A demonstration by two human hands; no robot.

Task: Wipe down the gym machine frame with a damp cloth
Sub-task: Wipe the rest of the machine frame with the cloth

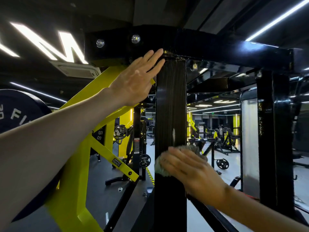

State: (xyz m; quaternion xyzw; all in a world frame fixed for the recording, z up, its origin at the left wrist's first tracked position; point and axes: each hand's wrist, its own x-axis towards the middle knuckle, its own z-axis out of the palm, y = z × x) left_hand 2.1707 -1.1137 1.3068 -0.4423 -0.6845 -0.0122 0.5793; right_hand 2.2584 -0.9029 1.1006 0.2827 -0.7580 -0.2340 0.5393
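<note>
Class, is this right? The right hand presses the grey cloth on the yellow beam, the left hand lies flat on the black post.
No: the head view shows the right hand pressing the grey cloth on the black post, below the left hand.

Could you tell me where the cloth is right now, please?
Low centre in the head view, the cloth is pressed against the black post under the right hand.

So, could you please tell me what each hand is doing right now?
Left hand: open, fingers flat against the black upright post near its top.
Right hand: open, pressing the grey cloth flat on the post; blurred.
</note>
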